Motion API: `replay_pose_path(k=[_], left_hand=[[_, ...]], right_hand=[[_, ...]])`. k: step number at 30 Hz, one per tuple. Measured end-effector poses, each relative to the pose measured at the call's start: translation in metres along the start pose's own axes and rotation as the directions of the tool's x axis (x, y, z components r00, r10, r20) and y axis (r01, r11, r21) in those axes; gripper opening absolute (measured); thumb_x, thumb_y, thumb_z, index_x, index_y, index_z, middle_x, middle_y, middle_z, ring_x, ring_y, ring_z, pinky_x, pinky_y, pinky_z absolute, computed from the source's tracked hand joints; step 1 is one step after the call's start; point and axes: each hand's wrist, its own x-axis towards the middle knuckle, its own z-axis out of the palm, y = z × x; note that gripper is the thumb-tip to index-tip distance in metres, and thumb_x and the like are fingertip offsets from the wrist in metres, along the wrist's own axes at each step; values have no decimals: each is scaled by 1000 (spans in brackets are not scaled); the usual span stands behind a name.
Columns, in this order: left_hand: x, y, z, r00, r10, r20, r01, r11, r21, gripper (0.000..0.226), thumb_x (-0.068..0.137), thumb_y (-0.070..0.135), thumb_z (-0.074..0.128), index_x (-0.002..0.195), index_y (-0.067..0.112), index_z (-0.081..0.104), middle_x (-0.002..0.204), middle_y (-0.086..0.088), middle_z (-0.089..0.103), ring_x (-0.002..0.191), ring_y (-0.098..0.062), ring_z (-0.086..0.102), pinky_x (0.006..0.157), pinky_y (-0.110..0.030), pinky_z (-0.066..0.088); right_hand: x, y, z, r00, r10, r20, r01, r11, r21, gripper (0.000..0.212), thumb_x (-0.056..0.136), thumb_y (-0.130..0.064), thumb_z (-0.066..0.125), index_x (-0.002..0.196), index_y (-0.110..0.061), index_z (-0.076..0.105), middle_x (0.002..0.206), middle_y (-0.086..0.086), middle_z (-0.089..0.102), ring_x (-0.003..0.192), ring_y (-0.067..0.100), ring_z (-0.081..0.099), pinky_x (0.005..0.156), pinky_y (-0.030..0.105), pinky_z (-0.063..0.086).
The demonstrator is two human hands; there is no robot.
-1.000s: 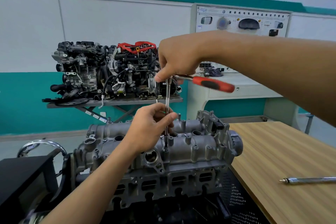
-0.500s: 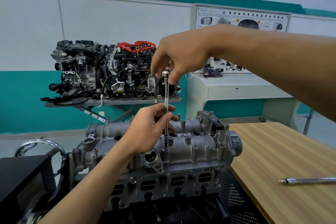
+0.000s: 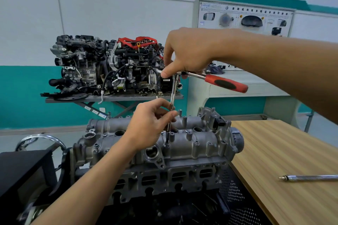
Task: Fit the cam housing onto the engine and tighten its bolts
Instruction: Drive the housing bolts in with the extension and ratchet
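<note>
The grey cam housing (image 3: 192,139) sits on top of the engine (image 3: 164,177) in front of me. A long extension bar (image 3: 172,105) stands upright on a bolt (image 3: 166,144) near the housing's middle front. My left hand (image 3: 150,124) pinches the bar's lower part between thumb and fingers. My right hand (image 3: 184,53) grips the head of the ratchet (image 3: 225,83) at the bar's top. The ratchet's red and black handle points right and slightly down.
A wooden table (image 3: 285,151) stands to the right, with a metal rod (image 3: 309,177) lying on it. Behind, a display engine (image 3: 109,65) rests on a stand. A white training panel (image 3: 245,18) is at the back right. A black box (image 3: 23,168) is at the left.
Half a second ago the red handle was hidden behind my right hand. Now it shows again, pointing right. My left hand has stayed on the bar.
</note>
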Motion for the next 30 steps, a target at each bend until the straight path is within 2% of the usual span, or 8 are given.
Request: replay_pose_path(k=[3, 8, 11, 14, 18, 24, 27, 30], left_hand=[[-1, 0, -1, 998, 8, 60, -7, 1000, -8, 7, 97, 8, 63, 99, 15, 64, 80, -2, 78, 67, -18, 76, 68, -30, 62], [1, 0, -2, 994, -29, 109, 34, 998, -47, 10, 101, 6, 56, 104, 12, 63, 87, -2, 78, 73, -22, 76, 74, -34, 62], [1, 2, -1, 995, -34, 89, 39, 998, -55, 4, 99, 11, 60, 98, 12, 64, 76, -6, 75, 68, -22, 73, 73, -39, 62], [1, 6, 0, 998, -49, 41, 51, 997, -60, 22, 90, 30, 70, 96, 13, 58, 68, -10, 73, 61, -27, 71, 66, -42, 59], [1, 6, 3, 994, -99, -46, 97, 994, -46, 21, 91, 23, 72, 90, 10, 56, 70, -10, 75, 63, -28, 73, 69, -52, 61], [-2, 3, 4, 993, -62, -102, 65, 997, 32, 11, 95, 19, 68, 86, 14, 66, 77, -2, 77, 65, -23, 74, 65, -44, 62], [-2, 5, 1, 995, -69, -70, 68, 998, -20, 6, 98, 13, 63, 93, 14, 67, 81, -3, 77, 66, -19, 75, 56, -24, 57], [-1, 8, -1, 997, -80, 18, 80, 996, -29, 12, 100, 10, 58, 110, 9, 64, 93, -4, 77, 75, -20, 77, 69, -31, 62]], right_hand=[[-3, -2, -6, 997, -19, 81, 18, 1000, 20, 34, 86, -50, 72, 105, -22, 73, 54, -6, 69, 57, 9, 70, 74, 23, 52], [-6, 9, -9, 975, -153, 160, 132, 982, 137, 51, 85, -19, 78, 133, -21, 60, 121, -9, 70, 97, -2, 67, 100, 29, 51], [-8, 18, 0, 977, -192, 92, 142, 910, 389, 60, 82, -6, 79, 137, -12, 56, 124, -5, 69, 106, -3, 66, 97, 24, 53], [-10, 15, 2, 988, -152, 15, 122, 846, 520, 64, 75, -12, 86, 132, -4, 58, 113, 2, 74, 82, -5, 71, 77, 20, 58], [-8, -1, 8, 989, -19, -146, 45, 983, 175, 46, 82, -50, 75, 92, -5, 73, 64, 7, 72, 52, 14, 66, 62, 29, 58], [-8, -16, 10, 977, 5, -215, -19, 998, -64, 42, 83, -52, 73, 86, -10, 70, 56, -1, 63, 55, 11, 61, 58, 27, 53], [-11, -11, 2, 996, -83, -13, 83, 996, -21, 43, 83, -45, 75, 115, -17, 71, 99, -5, 75, 91, 11, 66, 86, 29, 52], [-13, -3, 9, 986, -167, 10, 162, 965, 204, 43, 87, -34, 74, 127, -21, 66, 125, -11, 65, 105, -1, 57, 95, 18, 42]])
